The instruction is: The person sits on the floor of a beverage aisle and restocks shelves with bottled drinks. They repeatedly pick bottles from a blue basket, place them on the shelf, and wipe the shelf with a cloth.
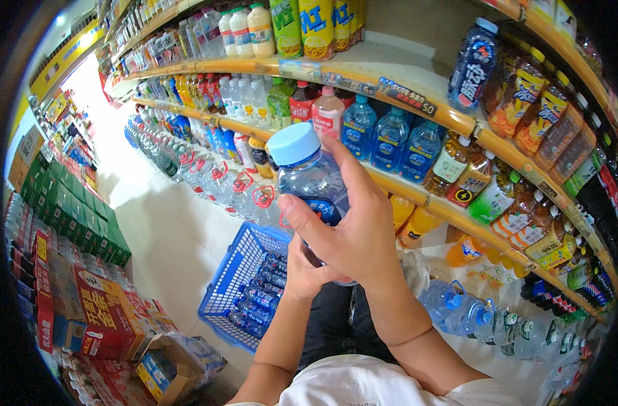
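Between both my hands, in front of my chest, is a clear plastic drink bottle [314,177] with a light blue cap and a dark blue label. My right hand [359,223] wraps its right side, thumb across the front. Lower down, my left hand [304,269] closes around the bottle's base, partly hidden by the right. Below and left, a blue plastic basket [220,276] on the floor holds several blue-labelled bottles [256,299]. A similar bottle with a pale blue cap [474,66] stands upright on the upper shelf at the right.
Drink shelves [420,104] curve along the front and right, filled with bottles. Large water bottles with red handles [243,193] line the floor beneath. Green cartons [75,208], red boxes [106,319] and an open cardboard box [174,365] are stacked at the left beside a tiled aisle [172,238].
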The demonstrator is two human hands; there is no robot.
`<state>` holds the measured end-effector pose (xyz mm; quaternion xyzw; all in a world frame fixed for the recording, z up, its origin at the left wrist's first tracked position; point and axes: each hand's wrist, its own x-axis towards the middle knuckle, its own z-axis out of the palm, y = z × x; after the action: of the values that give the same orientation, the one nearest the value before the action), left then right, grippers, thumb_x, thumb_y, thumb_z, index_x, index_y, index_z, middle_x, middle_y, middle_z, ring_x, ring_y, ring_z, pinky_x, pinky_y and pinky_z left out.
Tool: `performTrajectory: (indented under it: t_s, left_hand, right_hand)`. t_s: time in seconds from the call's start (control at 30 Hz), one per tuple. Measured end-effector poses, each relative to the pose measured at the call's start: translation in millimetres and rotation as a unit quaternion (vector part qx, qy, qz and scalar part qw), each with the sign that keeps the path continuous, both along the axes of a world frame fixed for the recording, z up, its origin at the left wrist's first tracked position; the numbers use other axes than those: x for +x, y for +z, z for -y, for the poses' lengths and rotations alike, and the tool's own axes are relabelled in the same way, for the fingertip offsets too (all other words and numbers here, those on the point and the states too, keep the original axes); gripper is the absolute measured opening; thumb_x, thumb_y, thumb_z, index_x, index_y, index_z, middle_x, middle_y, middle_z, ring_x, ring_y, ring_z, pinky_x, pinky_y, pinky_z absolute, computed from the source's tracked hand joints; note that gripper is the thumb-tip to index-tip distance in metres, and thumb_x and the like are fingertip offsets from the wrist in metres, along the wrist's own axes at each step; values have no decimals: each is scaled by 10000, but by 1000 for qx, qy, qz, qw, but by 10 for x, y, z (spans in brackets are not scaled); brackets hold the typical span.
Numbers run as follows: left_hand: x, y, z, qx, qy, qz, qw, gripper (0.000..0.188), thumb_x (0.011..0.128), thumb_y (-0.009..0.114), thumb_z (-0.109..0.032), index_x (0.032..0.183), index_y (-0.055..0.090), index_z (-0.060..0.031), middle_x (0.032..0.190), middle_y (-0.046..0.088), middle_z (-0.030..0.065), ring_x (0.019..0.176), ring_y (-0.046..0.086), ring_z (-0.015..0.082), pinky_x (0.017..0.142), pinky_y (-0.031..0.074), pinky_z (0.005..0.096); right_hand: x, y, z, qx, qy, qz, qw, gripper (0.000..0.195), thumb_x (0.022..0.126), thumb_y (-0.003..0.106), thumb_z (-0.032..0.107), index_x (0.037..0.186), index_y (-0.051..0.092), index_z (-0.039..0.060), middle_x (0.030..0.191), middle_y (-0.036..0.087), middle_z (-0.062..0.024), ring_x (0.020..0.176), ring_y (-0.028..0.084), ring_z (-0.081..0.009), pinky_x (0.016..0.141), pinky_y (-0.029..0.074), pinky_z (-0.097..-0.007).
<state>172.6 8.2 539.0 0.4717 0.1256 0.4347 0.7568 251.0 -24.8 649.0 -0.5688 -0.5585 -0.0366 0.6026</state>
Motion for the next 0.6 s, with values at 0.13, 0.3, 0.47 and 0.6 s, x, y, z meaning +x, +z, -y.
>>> performTrajectory:
  t_s: [0.13, 0.3, 0.47, 0.6]
  left_hand:
    - [23, 166, -41, 17, -100, 26, 994, 614, 507, 796, -96, 1021, 473, -2, 882, 576, 51, 801, 572, 150, 717, 465, 276]
    - [133, 221, -135, 22, -128, 58, 990, 573, 505, 785, -74, 995, 499, 9, 863, 592, 56, 796, 581, 153, 723, 472, 282]
    - [244, 308, -232, 27, -150, 60, 987, 584, 505, 777, -57, 1012, 497, 21, 879, 592, 67, 785, 586, 151, 720, 473, 278]
    - [283, 261, -327, -7, -188, 42, 981, 588, 503, 766, -22, 1022, 493, 20, 884, 592, 71, 773, 588, 153, 709, 477, 274]
  right_hand:
    - [64, 138, 52, 19, -22, 15, 999, 575, 665, 700, 254, 1111, 478, -33, 933, 597, -148, 831, 594, -190, 735, 456, -289]
    - [128, 287, 60, 20, 26, -51, 998, 500, 663, 703, 248, 1045, 510, -12, 867, 601, -107, 778, 582, -148, 703, 459, -268]
    - [221, 319, 22, 14, 16, -75, 997, 483, 671, 698, 228, 1042, 515, -21, 864, 601, -98, 767, 573, -123, 704, 455, -253]
    - [288, 228, -74, 21, 1, -80, 997, 490, 680, 693, 196, 1065, 517, -50, 900, 601, -102, 799, 562, -109, 722, 449, -246]
